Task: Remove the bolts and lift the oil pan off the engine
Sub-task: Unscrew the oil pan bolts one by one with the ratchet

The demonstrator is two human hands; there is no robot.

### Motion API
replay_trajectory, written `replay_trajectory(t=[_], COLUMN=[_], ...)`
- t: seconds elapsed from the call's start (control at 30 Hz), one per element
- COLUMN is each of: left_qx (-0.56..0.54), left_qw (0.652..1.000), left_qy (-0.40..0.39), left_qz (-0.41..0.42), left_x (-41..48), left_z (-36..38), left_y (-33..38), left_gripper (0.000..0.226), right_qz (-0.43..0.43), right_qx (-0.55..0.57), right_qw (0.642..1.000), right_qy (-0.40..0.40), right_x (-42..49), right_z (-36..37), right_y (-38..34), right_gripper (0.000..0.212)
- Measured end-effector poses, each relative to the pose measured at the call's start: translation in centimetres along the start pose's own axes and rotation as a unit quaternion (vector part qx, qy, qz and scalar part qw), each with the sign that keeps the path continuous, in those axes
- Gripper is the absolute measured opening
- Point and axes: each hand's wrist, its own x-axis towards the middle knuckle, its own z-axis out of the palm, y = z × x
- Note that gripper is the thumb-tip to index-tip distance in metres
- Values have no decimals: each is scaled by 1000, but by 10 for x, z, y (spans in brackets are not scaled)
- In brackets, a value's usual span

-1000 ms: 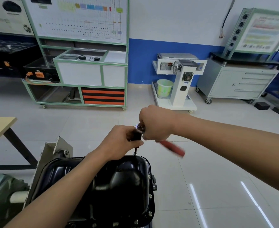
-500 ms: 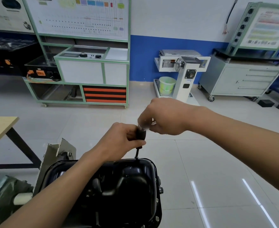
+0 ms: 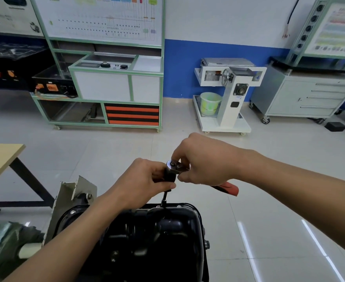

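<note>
The black oil pan [image 3: 167,226] sits upturned on the engine at the bottom centre, with bolts showing along its rim. A ratchet wrench [image 3: 174,166] stands over the pan's far edge, its thin extension [image 3: 164,198] reaching down to a rim bolt. My left hand [image 3: 143,182] is closed around the black socket part just under the ratchet head. My right hand [image 3: 202,159] grips the ratchet by the head end; its red handle [image 3: 227,188] sticks out below and to the right of my wrist.
A wooden table [image 3: 0,157] stands at the left. A grey engine-stand bracket [image 3: 71,194] rises beside the pan. Across the tiled floor are a green-framed trainer bench [image 3: 114,84], a white machine on wheels [image 3: 226,92] and a grey drawer cabinet [image 3: 308,96].
The red handle swung out of sight and has come back out to the right under my right wrist. My left hand stays on the socket part. The view has tipped slightly.
</note>
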Motion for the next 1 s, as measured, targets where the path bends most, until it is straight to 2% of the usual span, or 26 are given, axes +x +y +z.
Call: replay_trajectory(t=[0.1,0.17,0.27,0.4,0.63,0.77,0.9,1.0], left_qx=[-6,-3,3,-1,-12,-14,6,21], left_qw=[1000,1000,1000,1000,1000,1000,998,997], left_qy=[1,5,9,12,17,25,59,79], left_qz=[1,3,1,2,-2,-12,-1,8], left_x=[-1,-1,0,-1,-5,-6,-7,-9], left_z=[-3,-4,-7,-9,-9,-6,0,3], left_y=[-4,-6,-8,-9,-10,-10,-9,-11], left_gripper=[23,23,23,25,25,22,15,13], right_qz=[1,1,0,-1,-3,18,65,106], right_qx=[16,22,21,15,12,18,73,86], right_qw=[1000,1000,1000,1000,1000,1000,995,991], right_qy=[-2,0,-1,2,-7,-16,-10,0], right_x=[3,5,9,12,12,11,14,16], right_z=[2,1,1,1,-2,0,8,17], right_y=[-1,-2,-5,-6,-9,-12,-16,-23], right_gripper=[3,16,23,5,6,19,27,25])
